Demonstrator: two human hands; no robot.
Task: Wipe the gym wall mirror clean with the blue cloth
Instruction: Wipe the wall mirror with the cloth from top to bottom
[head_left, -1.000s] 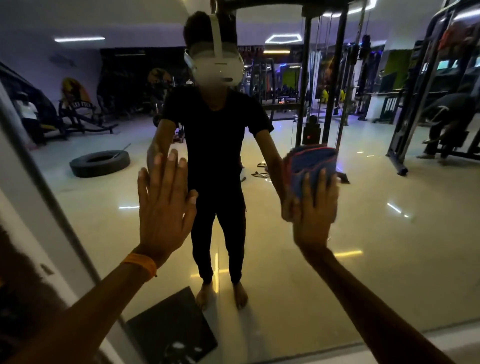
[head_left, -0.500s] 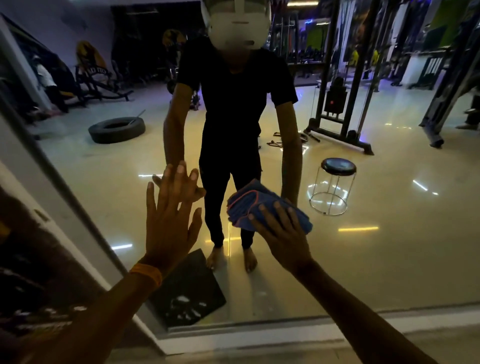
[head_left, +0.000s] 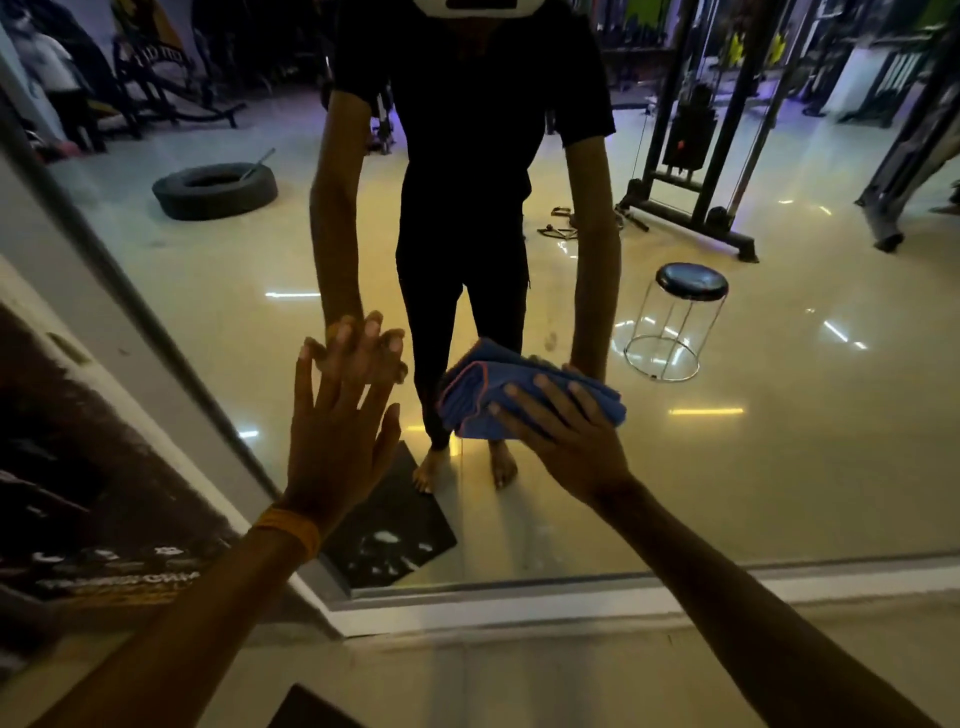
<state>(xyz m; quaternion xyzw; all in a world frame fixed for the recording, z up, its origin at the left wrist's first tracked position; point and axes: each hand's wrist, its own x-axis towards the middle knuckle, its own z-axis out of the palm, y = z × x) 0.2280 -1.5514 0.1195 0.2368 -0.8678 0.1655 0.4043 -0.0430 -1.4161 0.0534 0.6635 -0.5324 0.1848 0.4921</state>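
The wall mirror (head_left: 779, 467) fills most of the head view, its pale bottom frame (head_left: 571, 597) running low across the picture. My right hand (head_left: 566, 436) presses a folded blue cloth (head_left: 467, 395) with an orange edge flat against the lower glass. My left hand (head_left: 337, 431), with an orange band at the wrist, rests flat on the glass to the left, fingers spread and holding nothing. The glass reflects a person in black, with arms reaching toward mine.
The mirror's left frame (head_left: 171, 374) slants down to a corner beside a dark wall poster (head_left: 78, 493). Reflected behind me are a tyre (head_left: 215, 189), a round stool (head_left: 675, 322), a cable machine (head_left: 685, 156) and a dark floor mat (head_left: 395, 525).
My right hand has carried the cloth down the glass and to the left, from chest height to near the bottom edge. My view has tilted downward. The left hand stays flat on the glass.
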